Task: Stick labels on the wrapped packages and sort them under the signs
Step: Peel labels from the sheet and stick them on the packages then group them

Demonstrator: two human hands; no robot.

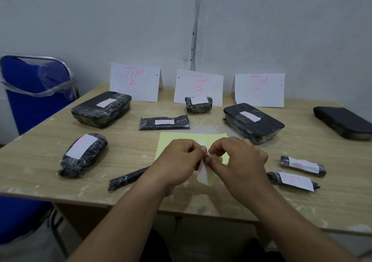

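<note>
My left hand (pixel 178 158) and my right hand (pixel 239 159) meet over the yellow backing sheet (pixel 175 139), both pinching a white label (pixel 203 174) with pink writing that hangs between the fingertips. Signs TIM A (pixel 134 81), TIM B (pixel 198 86) and TIM C (pixel 259 89) lean on the wall. Labelled black wrapped packages lie about: a large box (pixel 100 108) below A, a small one (pixel 198 104) below B, a large box (pixel 253 123) below C. An unlabelled thin package (pixel 126 178) lies by my left wrist.
More labelled packages: a flat one (pixel 164 122) at mid-table, an oval one (pixel 82 155) at left, two slim rolls (pixel 303 166) (pixel 293 181) at right. An unlabelled black box (pixel 344 122) sits far right. A blue chair (pixel 36 92) stands left of the table edge (pixel 141 207).
</note>
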